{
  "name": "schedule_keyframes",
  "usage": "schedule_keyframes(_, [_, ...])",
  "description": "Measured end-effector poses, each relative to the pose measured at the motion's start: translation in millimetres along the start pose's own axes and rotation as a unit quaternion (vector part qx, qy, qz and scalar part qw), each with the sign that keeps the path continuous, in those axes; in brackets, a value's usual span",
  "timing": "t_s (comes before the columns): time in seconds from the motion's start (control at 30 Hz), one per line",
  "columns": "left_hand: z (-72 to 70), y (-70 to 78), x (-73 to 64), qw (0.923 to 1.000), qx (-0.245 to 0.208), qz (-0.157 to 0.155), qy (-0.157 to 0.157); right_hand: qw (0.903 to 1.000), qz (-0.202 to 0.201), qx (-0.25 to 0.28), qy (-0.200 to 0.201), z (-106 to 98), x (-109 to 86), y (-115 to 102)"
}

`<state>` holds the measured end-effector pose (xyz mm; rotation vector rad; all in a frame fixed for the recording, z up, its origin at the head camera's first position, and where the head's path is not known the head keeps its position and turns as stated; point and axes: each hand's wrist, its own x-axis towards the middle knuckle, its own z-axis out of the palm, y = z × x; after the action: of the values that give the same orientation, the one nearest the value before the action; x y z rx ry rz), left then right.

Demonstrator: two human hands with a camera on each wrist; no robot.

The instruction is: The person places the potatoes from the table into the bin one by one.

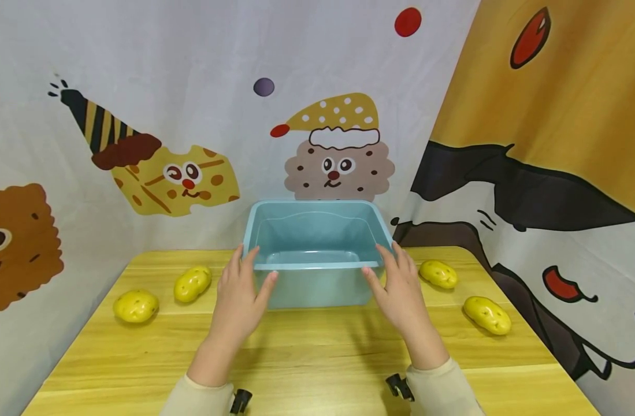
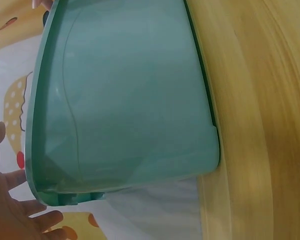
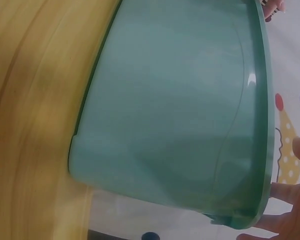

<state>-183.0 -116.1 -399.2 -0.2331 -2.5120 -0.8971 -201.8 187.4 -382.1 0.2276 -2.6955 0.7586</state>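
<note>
A light blue-green plastic bin stands on the wooden table, its open top facing up and its inner floor visible. My left hand is at the bin's near left corner, fingers spread and thumb apart. At the near right corner, my right hand mirrors it, with the fingers extended alongside the rim. In the left wrist view, the left hand's fingers reach right up to the bin's rim. The right wrist view has the right hand's fingers beside the rim at the opposite corner.
Two yellow potatoes lie left of the bin. Two more potatoes lie to its right. Behind the wooden table hangs a cloth printed with cartoon figures.
</note>
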Motion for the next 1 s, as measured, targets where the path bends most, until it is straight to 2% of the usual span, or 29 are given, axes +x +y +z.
schedule_keyframes(0.5, [1.0,-5.3,9.2,0.9997,-0.02,-0.005,0.015,0.9994,-0.009,0.01,0.032,2.2,10.7,5.7])
schedule_keyframes(1.0, [1.1,-9.0,18.7,0.9994,-0.027,-0.004,0.019,0.9997,-0.001,0.01,0.022,2.4,18.3,6.6])
